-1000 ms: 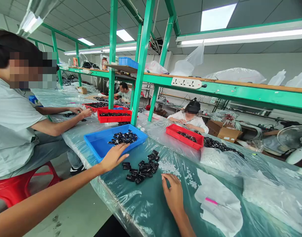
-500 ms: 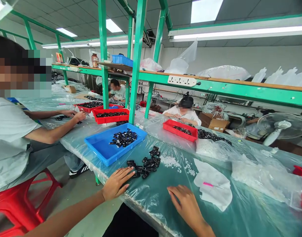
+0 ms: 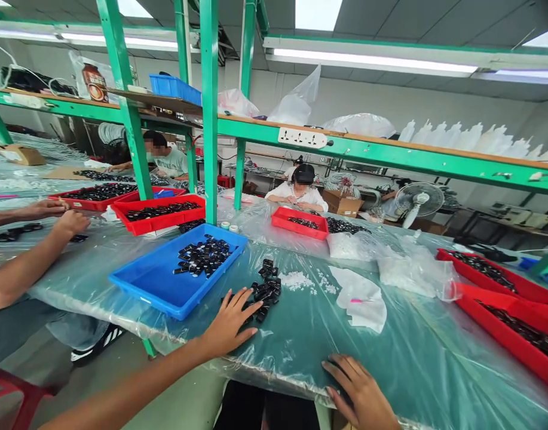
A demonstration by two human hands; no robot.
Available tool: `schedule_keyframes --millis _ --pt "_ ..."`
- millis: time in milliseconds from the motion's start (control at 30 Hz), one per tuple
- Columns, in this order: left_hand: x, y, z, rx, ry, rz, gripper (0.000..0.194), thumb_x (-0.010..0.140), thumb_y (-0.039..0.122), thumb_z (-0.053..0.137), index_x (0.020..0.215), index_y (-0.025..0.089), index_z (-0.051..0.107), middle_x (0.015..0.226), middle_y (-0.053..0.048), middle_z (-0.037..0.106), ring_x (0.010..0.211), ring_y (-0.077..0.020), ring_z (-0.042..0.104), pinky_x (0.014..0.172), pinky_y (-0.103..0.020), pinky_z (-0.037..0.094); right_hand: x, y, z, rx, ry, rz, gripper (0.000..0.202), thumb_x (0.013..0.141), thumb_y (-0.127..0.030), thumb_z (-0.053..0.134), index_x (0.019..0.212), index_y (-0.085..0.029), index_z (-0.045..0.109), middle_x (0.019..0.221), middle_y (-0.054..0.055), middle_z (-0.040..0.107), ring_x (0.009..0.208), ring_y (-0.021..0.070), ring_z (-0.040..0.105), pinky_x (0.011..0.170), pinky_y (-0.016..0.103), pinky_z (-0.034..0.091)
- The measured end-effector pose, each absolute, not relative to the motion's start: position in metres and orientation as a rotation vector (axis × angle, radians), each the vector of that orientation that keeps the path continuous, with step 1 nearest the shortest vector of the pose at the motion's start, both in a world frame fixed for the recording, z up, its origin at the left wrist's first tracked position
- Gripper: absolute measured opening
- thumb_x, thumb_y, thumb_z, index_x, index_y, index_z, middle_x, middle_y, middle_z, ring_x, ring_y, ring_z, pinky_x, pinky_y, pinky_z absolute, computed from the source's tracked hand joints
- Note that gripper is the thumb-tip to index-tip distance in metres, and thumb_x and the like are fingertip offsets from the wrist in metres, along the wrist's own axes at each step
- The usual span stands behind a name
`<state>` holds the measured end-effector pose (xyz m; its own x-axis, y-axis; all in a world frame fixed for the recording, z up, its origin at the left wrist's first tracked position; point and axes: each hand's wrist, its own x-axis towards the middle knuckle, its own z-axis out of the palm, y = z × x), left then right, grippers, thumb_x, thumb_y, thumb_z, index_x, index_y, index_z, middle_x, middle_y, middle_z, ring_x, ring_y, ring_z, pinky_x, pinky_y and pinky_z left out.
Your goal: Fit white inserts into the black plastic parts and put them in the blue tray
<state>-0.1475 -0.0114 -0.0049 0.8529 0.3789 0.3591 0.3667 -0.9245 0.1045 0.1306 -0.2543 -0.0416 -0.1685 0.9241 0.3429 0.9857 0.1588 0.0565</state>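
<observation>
My left hand (image 3: 231, 321) lies with fingers spread at the near edge of a pile of small black parts (image 3: 268, 289), its fingertips over some of them. My right hand (image 3: 357, 385) rests on the plastic-covered table (image 3: 296, 346) near the front edge, fingers apart, nothing visible in it. A blue tray (image 3: 143, 278) with more black parts (image 3: 204, 255) stands left of the pile. Small white pieces (image 3: 296, 280) are scattered right of the pile. Beyond my right hand lies a white sheet (image 3: 363, 301) bearing a pink-handled tool (image 3: 357, 301).
Red trays (image 3: 159, 220) of black parts stand at the back left, with others (image 3: 516, 334) at the right. A co-worker's hands (image 3: 70, 218) are at the left. Green posts (image 3: 210, 119) hold a shelf above the table. Clear bags (image 3: 412, 272) lie at the back.
The view has swung right, bringing the right-hand red trays in. My left hand has moved further onto the black parts; my right hand is nearer the table's front edge.
</observation>
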Motion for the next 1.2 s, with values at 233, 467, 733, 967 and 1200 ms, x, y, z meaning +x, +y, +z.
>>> schedule_keyframes --millis 233,467,733,967,1200 --pt "-0.095 0.043 -0.014 2.918 0.313 0.38 0.051 0.09 0.051 0.039 0.138 0.034 0.033 0.148 -0.006 0.023 0.134 -0.0295 0.023 0.108 -0.051 0.016 0.125 -0.253 -0.04 -1.852 -2.178 -0.434 0.033 0.088 -0.025 0.047 0.12 -0.023 0.053 0.112 0.008 0.059 0.106 0.0203 0.054 0.091 0.036 0.045" --pt "-0.091 0.073 -0.014 2.896 0.482 0.403 0.054 0.089 0.053 0.038 0.138 0.032 0.033 0.147 -0.007 0.027 0.133 -0.029 0.027 0.108 -0.051 0.015 0.122 -0.252 -0.042 -1.841 -2.155 -0.458 0.032 0.087 -0.017 0.046 0.118 -0.02 0.054 0.109 0.009 0.059 0.102 0.022 0.054 0.089 0.04 0.045" --pt "-0.094 0.062 -0.01 2.867 0.739 0.545 0.051 0.091 0.048 0.037 0.135 0.023 0.04 0.143 -0.013 0.032 0.131 -0.0315 0.027 0.106 -0.055 0.013 0.123 -0.253 -0.043 -1.812 -2.11 -0.481 0.031 0.086 -0.017 0.045 0.115 -0.022 0.056 0.109 0.007 0.06 0.101 0.022 0.055 0.088 0.04 0.046" --pt "-0.052 0.038 -0.009 2.869 0.643 0.585 0.041 0.088 0.035 0.047 0.127 0.023 0.05 0.137 -0.01 0.041 0.127 -0.0276 0.034 0.107 -0.047 0.021 0.122 -0.252 -0.044 -1.787 -2.097 -0.555 0.03 0.084 -0.017 0.047 0.113 -0.021 0.056 0.106 0.008 0.063 0.099 0.0214 0.058 0.086 0.038 0.048" --pt "-0.017 0.045 -0.017 2.862 0.508 0.475 0.039 0.088 0.04 0.048 0.123 0.025 0.054 0.136 -0.008 0.046 0.126 -0.0282 0.039 0.106 -0.051 0.019 0.139 -0.246 -0.062 -1.661 -2.168 -0.787 0.027 0.086 -0.025 0.046 0.111 -0.022 0.059 0.1 0.004 0.068 0.087 0.0185 0.065 0.075 0.029 0.052"
